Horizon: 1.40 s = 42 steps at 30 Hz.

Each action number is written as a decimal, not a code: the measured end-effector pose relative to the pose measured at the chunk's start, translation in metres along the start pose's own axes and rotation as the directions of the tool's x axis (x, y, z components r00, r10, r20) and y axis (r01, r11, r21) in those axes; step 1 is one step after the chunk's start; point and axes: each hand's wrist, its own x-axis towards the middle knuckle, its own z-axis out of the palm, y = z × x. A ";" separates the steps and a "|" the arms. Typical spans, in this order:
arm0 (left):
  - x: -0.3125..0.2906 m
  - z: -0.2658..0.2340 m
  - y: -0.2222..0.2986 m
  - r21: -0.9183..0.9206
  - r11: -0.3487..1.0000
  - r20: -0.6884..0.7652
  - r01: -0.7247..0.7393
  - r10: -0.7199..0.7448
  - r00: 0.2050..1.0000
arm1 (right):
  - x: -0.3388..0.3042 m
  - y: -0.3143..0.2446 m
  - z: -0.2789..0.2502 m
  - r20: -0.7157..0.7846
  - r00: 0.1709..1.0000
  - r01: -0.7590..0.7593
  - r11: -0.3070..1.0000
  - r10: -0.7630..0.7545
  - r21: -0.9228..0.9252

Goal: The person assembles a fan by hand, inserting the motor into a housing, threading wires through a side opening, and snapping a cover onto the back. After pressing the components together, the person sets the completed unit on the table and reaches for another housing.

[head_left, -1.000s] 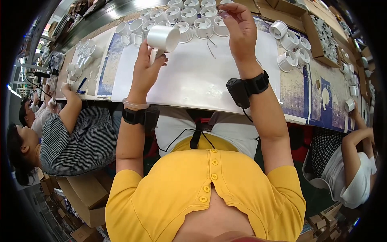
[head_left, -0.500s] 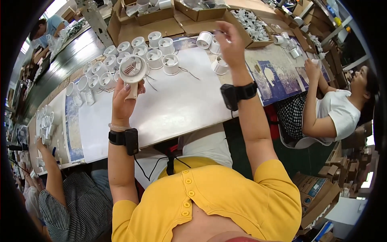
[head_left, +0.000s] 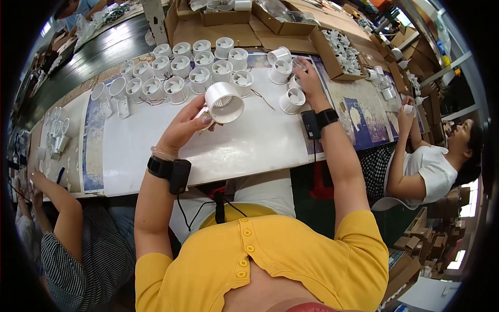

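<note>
My left hand [head_left: 186, 124] grips a white round fan housing [head_left: 224, 102] over the table. Its open ring is tilted toward me, and slots show inside. On the right, my right hand [head_left: 310, 80] is among a small group of white fan cylinders, its fingers curled round one cylinder [head_left: 294, 81] that it partly hides. Close by stand another fan cylinder [head_left: 292, 101] and one with blades facing up [head_left: 280, 71]. Left of these, several more white fan cylinders [head_left: 200, 79] stand in rows, some with thin wires trailing out.
White-topped table [head_left: 249, 138] lies before me. Handled white housings [head_left: 119, 96] stand at its left. A cardboard box [head_left: 338, 54] of white blade parts sits at the back right; more boxes [head_left: 283, 18] line the back. Co-workers sit left and right; another person is far left.
My left hand has moved right with the fan housing and turned it, so its open ring now shows. My right hand has come down from above onto the group of cylinders.
</note>
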 end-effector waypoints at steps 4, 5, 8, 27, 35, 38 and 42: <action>-0.001 0.004 0.006 0.123 0.985 0.168 0.120 -0.139 0.976 | -0.006 -0.002 0.048 -0.029 0.999 0.035 0.994 -0.038 -0.105; 0.000 0.005 0.006 0.124 0.985 0.158 0.119 -0.138 0.978 | -0.005 0.004 0.058 -0.031 0.998 0.052 0.992 -0.056 -0.112; 0.003 0.006 0.005 0.278 0.954 0.330 0.113 -0.205 0.921 | -0.006 0.009 0.083 -0.010 0.996 0.089 0.991 -0.091 -0.103; 0.004 0.018 -0.006 0.322 0.947 0.490 0.000 -0.166 0.856 | -0.001 -0.032 0.109 0.229 0.772 0.631 0.673 -0.592 -0.387; 0.014 0.037 -0.013 0.201 0.969 0.310 0.144 -0.203 0.929 | 0.071 -0.006 0.024 0.454 0.821 0.567 0.588 -0.345 -0.577; 0.017 0.037 -0.015 0.124 0.966 0.210 0.227 -0.249 0.945 | 0.062 -0.008 0.025 0.448 0.850 0.527 0.474 -0.278 -0.705; 0.027 0.029 -0.021 0.214 0.960 0.107 0.179 -0.206 0.973 | 0.043 -0.017 0.029 0.250 0.955 0.296 0.598 -0.160 -0.745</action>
